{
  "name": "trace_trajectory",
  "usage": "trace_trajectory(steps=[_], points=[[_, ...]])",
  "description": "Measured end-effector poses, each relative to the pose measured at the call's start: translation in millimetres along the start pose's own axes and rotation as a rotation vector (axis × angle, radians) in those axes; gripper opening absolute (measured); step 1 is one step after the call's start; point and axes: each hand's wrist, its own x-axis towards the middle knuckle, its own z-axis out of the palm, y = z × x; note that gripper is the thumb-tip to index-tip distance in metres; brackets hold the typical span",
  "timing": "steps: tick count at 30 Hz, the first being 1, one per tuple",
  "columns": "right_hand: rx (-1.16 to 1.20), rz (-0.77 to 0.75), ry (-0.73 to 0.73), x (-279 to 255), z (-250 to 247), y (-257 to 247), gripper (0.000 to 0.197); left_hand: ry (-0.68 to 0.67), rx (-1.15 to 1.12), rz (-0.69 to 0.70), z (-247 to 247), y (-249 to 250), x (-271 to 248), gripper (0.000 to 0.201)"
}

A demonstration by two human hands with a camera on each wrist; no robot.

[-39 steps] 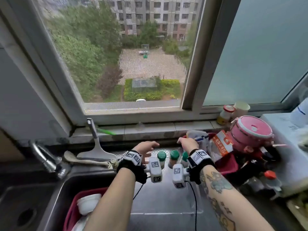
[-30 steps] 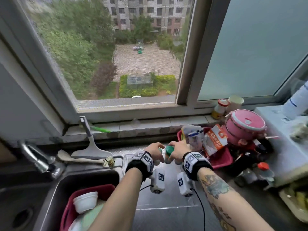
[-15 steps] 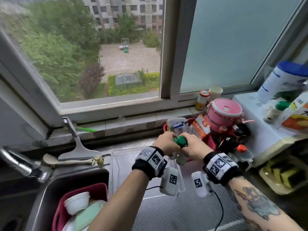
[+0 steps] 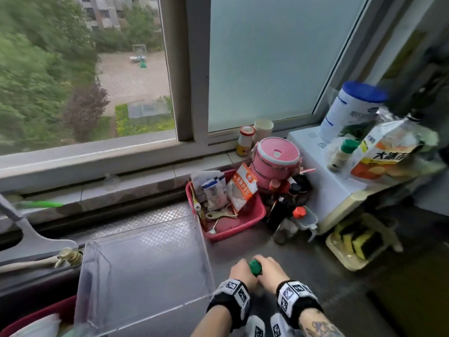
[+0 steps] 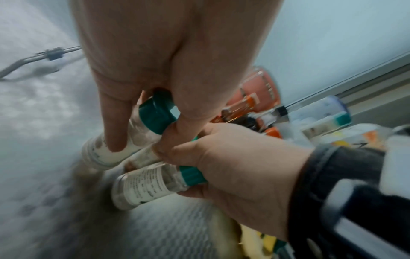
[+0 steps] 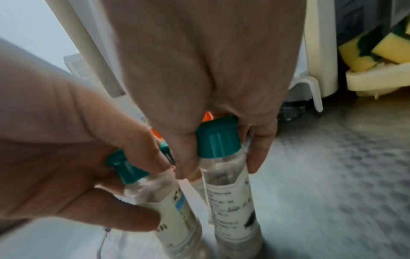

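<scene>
Three small clear bottles with green caps and white labels are bunched between my two hands, right of the clear tray. In the head view only one green cap (image 4: 255, 267) shows between my left hand (image 4: 243, 272) and right hand (image 4: 272, 272). In the left wrist view my left hand (image 5: 144, 138) grips one bottle (image 5: 111, 154) below its cap. My right hand (image 6: 219, 170) grips another bottle (image 6: 230, 201); the third (image 5: 142, 185) lies against it. Their bases are close to the steel counter (image 4: 303, 263); contact cannot be told.
A clear plastic tray (image 4: 143, 263) lies left of my hands, with nothing in it. Behind stand a red basket (image 4: 233, 229) of packets, a pink container (image 4: 275, 161) and sauce bottles. A white appliance (image 4: 323, 181) and a sponge tray (image 4: 352, 244) are at the right. The sink is at the left.
Both hands closed on the green-capped bottles in the clear tray, lifted them out and carried them right and toward me. The view swung right.
</scene>
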Motion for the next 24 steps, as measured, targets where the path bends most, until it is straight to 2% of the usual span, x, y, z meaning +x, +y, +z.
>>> trace_trajectory(steps=[4, 11, 18, 20, 24], points=[[0.021, 0.000, 0.012, 5.5, 6.8, 7.0, 0.059, 0.028, 0.007, 0.001, 0.9, -3.7, 5.1, 0.039], [0.011, 0.042, 0.041, -2.8, 3.2, 8.1, 0.080, -0.012, 0.050, 0.019, -8.0, 1.5, 2.7, 0.051], [0.009, 0.070, 0.049, -19.7, 8.3, 15.9, 0.083, -0.016, 0.055, 0.004, -7.2, -5.5, -5.9, 0.056], [-0.030, 0.100, 0.056, -26.5, 10.3, 17.0, 0.077, -0.002, 0.059, 0.002, -6.5, -7.0, -9.7, 0.059], [-0.098, 0.156, 0.116, -41.5, 4.9, 18.1, 0.049, 0.018, 0.061, 0.013, -8.7, -4.9, -21.0, 0.061]])
